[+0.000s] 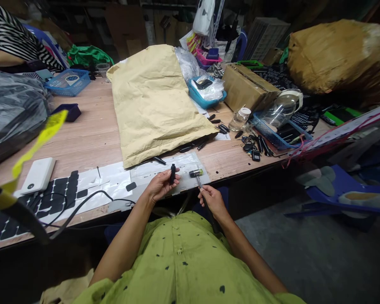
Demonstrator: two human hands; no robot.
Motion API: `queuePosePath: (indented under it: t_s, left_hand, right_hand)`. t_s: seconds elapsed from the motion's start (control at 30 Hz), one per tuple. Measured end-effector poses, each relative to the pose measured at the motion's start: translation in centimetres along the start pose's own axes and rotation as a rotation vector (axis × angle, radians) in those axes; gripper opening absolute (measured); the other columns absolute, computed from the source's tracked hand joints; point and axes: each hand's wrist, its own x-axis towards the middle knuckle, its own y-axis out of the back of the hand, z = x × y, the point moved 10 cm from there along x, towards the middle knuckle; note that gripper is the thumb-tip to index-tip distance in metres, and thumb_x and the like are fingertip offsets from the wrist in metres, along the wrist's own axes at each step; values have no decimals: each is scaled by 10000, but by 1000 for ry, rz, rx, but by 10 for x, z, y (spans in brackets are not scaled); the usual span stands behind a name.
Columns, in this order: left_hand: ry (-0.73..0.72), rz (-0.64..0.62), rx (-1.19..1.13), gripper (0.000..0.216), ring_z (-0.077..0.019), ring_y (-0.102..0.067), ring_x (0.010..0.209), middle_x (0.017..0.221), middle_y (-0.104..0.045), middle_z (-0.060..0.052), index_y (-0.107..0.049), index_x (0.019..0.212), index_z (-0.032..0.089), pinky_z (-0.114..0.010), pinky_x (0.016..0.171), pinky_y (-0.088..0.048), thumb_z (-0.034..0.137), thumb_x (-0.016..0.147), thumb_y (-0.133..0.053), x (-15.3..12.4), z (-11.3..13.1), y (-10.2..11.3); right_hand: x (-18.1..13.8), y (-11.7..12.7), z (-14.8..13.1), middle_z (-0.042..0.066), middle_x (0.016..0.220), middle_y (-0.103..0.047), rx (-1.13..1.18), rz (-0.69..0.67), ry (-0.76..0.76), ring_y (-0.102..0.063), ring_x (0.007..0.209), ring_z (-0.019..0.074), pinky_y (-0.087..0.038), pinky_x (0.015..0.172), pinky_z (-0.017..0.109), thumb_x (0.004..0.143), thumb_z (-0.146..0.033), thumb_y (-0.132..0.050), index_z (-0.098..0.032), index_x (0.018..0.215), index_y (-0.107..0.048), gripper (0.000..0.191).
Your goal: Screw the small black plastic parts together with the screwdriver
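Observation:
My left hand [161,185] is closed around a small black cylindrical part [172,173], held upright over a grey metal plate [164,168] at the table's front edge. My right hand [213,201] grips the handle of a small hammer [196,173]. The hammer's head has a yellow-green end and hovers just right of the black part, above the plate. Both forearms reach out over my green shirt.
A large tan paper sack [153,101] lies mid-table. Loose black parts [218,126], blue baskets [68,81] [280,131], a cardboard box [247,86], a white power bank [38,174] and black solar cells [58,192] surround it. A person in stripes [9,36] sits far left.

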Motion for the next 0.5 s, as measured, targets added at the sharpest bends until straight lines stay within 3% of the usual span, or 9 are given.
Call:
queuePosePath:
  t_s: [0.5]
  left_hand:
    - [7,12,-30,178,-109,-658,640,789,-716,-66,-689,1030,106,-211,644,-562,221,944,-583,-2,-2,0]
  right_hand:
    - [-2,-2,-3,-20,579,-620,1,-8,-11,-523,446,98,-413,404,216,633,-535,-702,-195,767,-647,370]
